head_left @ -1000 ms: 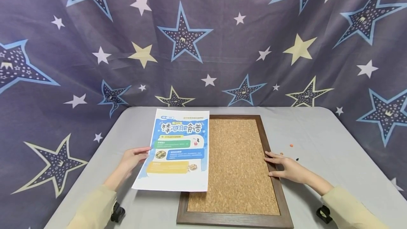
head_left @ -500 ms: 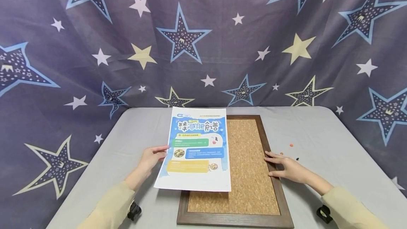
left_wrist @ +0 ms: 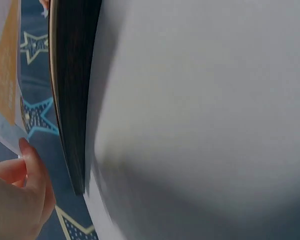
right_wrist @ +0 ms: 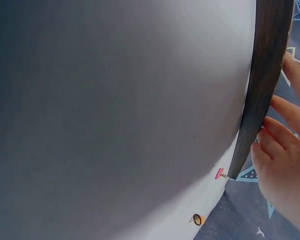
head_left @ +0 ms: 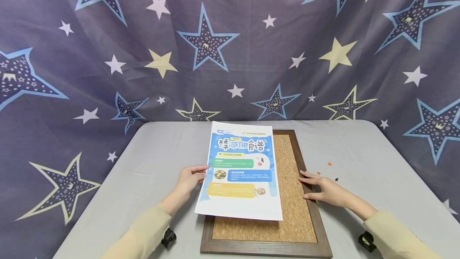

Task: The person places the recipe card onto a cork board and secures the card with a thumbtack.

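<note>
A printed poster [head_left: 240, 209] with blue, green and yellow panels hangs by its left edge from my left hand [head_left: 187, 181], pinched between thumb and fingers. It is slightly raised over a cork board [head_left: 292, 163] and casts a shadow on the cork. Most of the board's upper and left part is hidden behind the sheet. My right hand [head_left: 328, 191] rests with spread, relaxed fingers on the right side of the board's dark wooden frame [head_left: 294, 147]. In the left wrist view, the thumb [left_wrist: 34, 167] presses near the paper's edge.
Right of the board lie several small push pins, among them a red-orange pin [head_left: 330, 164] and a black pin [head_left: 336, 179]. A grey cloth covers the table [head_left: 363, 147]. Behind it hangs a star-patterned curtain [head_left: 248, 63].
The poster has moved right with my left hand, from the board's left side to over its middle. My right hand has stayed on the frame.
</note>
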{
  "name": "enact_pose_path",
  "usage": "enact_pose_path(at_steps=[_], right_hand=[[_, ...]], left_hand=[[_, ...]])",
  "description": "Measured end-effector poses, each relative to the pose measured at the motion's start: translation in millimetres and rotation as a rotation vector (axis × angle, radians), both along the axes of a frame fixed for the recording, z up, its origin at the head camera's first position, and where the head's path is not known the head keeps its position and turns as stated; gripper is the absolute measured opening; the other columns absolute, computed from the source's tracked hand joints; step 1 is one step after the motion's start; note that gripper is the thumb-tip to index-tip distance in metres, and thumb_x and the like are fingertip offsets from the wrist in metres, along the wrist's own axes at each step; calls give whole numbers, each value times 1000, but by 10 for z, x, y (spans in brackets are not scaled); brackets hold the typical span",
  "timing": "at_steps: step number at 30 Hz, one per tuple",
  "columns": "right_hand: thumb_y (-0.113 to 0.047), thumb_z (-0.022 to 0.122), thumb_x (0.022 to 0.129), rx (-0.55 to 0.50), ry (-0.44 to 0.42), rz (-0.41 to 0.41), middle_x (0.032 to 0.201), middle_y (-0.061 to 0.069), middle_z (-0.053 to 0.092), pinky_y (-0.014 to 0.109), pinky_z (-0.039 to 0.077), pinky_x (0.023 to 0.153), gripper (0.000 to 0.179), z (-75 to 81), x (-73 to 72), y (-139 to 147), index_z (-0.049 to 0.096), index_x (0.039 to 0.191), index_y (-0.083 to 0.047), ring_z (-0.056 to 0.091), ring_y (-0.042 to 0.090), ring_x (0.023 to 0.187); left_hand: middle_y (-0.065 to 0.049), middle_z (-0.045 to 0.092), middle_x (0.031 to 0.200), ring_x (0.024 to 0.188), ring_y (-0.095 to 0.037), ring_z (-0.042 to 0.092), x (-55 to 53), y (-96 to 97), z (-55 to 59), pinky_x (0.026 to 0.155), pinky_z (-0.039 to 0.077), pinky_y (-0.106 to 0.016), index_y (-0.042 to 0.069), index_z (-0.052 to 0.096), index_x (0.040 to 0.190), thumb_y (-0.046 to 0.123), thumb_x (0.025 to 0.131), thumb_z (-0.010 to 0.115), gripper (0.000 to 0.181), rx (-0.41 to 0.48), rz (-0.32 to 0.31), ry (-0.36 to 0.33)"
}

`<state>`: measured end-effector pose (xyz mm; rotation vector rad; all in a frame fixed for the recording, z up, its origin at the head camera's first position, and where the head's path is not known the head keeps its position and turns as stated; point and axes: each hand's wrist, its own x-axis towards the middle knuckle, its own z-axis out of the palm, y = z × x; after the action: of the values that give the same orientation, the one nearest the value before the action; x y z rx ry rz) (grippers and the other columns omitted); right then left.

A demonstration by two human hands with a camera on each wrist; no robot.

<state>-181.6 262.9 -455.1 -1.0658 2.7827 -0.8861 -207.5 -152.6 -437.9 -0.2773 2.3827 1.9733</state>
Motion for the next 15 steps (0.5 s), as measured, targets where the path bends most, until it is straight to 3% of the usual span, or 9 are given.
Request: enact_pose_path(at_steps=[5,12,15], right_hand=[[-30,64,79,6,12,-15,131,26,38,42,21,100,54,-4,-4,1,53,119,5,36,43,116],[-29,63,80,1,25,1,130,28,39,27,12,106,53,-10,-7,5,53,119,6,36,45,116],[-30,63,80,7,20,-4,130,27,39,34,17,104,53,-1,-2,1,53,118,5,37,44,116]], left_hand=[[-13,65,82,67,-9,59,6,139,-21,62,51,-25,-11,61,101,-13,75,53,28,11,6,-3],[-11,63,81,68,-9,57,35,295,-21,64,51,-27,-10,62,101,-13,76,53,27,-7,-5,-10],[-11,62,82,69,-10,57,47,350,-27,64,51,-27,-9,62,101,-13,76,53,27,-8,-16,-10]])
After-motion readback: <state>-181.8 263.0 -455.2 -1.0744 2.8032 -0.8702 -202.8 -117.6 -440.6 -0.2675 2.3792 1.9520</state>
